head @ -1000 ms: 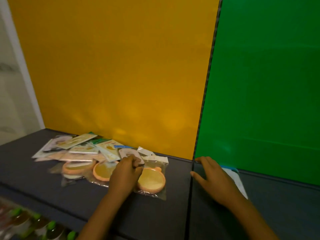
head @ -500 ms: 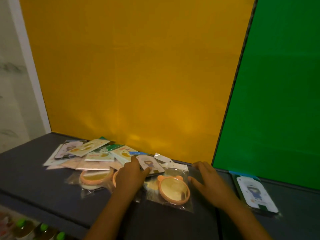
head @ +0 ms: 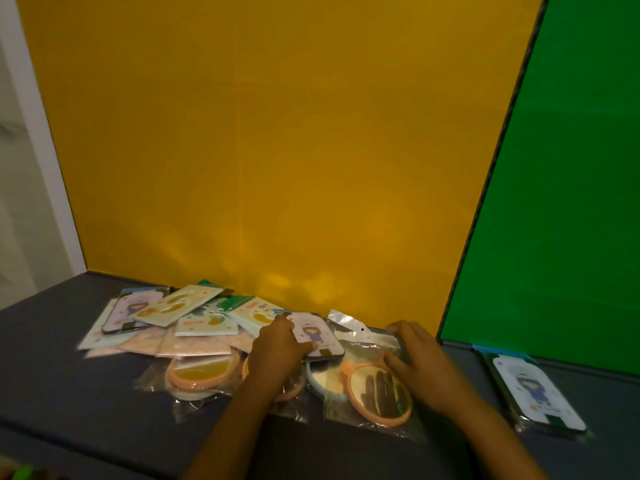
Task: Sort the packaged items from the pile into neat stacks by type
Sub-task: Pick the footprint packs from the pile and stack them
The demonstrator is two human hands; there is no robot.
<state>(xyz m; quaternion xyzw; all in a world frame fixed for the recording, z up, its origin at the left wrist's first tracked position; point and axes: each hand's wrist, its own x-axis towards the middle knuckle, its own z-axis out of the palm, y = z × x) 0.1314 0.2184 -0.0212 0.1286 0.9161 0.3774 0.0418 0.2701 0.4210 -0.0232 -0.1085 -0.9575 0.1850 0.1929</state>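
Pinched in the left hand (head: 277,348), a card (head: 317,336) lay atop the pile (head: 180,327). Fingers relaxed, the right hand (head: 420,362) had moved left onto a mirror (head: 379,393) bag, away from the sorted card (head: 536,393).

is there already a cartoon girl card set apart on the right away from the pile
Yes, one cartoon girl card lies alone on the grey surface below the green panel, apart from the pile.

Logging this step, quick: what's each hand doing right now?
Left hand: holds the pale rectangular girl-cartoon card packet.
Right hand: open, resting on the clear plastic bag.
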